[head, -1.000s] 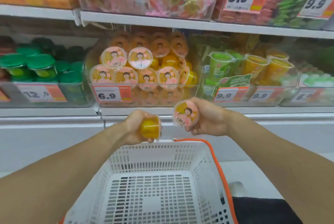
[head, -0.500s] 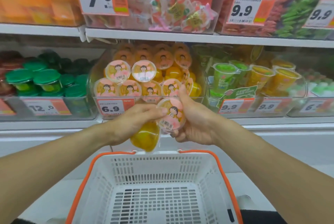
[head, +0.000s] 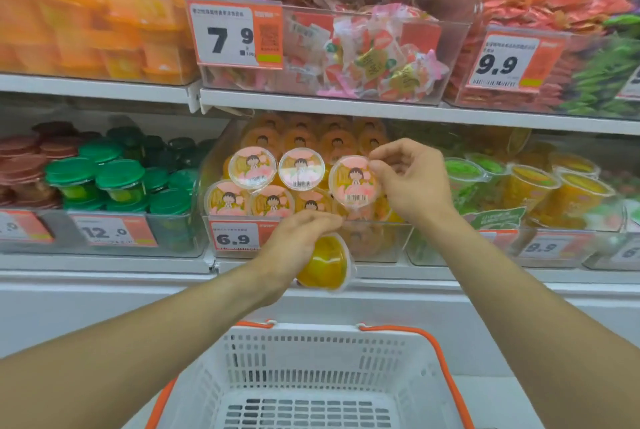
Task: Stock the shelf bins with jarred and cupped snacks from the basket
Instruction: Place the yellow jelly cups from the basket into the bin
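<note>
Cup at the bin: a pink-lidded jelly cup (head: 354,183) stands on edge, lid facing out, at the right front of the clear bin (head: 377,241), above its front wall and beside the other lid-out cups (head: 277,183) stacked there.
Second cup: a yellow jelly cup (head: 325,264) hangs below the bin's front wall, in front of the white shelf edge (head: 104,264), its lid turned down and to the right.
Room in the bin: cups fill the left and middle in two front rows with more behind; the right front corner by the held cup shows the only gap.
Edges: the bin's front wall carries a 6.9 price tag (head: 235,237); the upper shelf board (head: 381,110) runs close over the top row of cups.
Neighbours: a bin of green-lidded jars (head: 104,183) lies left, and a bin of green and yellow cups (head: 540,193) lies right, both just beside.
Below: a white basket (head: 311,356) with orange handles sits under the forearms; what shows of its floor holds nothing.
Room: store shelving, with candy bins (head: 346,51) and price tags on the shelf above.
Right hand: the right hand (head: 412,183) pinches the pink-lidded cup's rim between thumb and forefinger, the other fingers curled loosely.
Left hand: the left hand (head: 294,248) grips the yellow cup from above, fingers curled round it.
</note>
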{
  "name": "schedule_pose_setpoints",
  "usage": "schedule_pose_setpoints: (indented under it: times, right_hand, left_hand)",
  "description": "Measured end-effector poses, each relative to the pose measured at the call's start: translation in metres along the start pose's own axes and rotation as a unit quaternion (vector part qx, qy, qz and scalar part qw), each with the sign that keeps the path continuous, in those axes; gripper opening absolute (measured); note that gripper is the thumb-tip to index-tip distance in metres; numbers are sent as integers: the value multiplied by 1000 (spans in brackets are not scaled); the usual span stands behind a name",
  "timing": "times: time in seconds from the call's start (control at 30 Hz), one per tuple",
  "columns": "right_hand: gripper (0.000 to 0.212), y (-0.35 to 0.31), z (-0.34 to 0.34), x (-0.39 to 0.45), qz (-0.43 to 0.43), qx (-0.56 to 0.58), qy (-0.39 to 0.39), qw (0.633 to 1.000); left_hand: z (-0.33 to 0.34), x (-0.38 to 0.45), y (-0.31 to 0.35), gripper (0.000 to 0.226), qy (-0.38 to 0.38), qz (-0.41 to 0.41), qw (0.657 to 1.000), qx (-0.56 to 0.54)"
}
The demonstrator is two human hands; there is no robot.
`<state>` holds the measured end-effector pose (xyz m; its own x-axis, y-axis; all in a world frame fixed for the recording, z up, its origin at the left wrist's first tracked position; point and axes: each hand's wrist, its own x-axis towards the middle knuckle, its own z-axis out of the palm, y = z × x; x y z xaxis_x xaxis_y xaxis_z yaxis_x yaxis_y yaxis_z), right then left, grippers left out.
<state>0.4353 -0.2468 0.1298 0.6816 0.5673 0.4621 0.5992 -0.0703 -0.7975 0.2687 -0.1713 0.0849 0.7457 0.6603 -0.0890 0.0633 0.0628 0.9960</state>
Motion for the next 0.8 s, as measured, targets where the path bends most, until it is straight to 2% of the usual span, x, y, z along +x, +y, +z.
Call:
schedule_pose_setpoints:
  times: [0.07,0.23,0.4,0.47,0.57,0.7,0.8]
  right_hand:
    - [24,5,12,11,-17,5,26,1000]
    - [10,11,33,25,-36,20,63,997]
    - [9,18,38,27,-27,0,56,998]
    - [8,17,38,27,-10,0,27,1000]
    - [26,18,32,29,41,-34,-55,997]
    - [35,18,20,32,89,-89,-137,983]
    - [40,13,15,29,77,-107,-161,978]
  left_hand:
    - [-2,2,-1,12,29,-3,999,15]
    - [-8,2,2,20,33,30,998,39]
    - [-13,3,3,51,42,103,986,121]
    - [-16,5,-1,66,42,114,975,186]
    - [-21,10,-4,77,32,100,959,263]
    - [-20,11,-5,79,24,106,951,290]
    - [-19,12,-6,80,22,106,949,296]
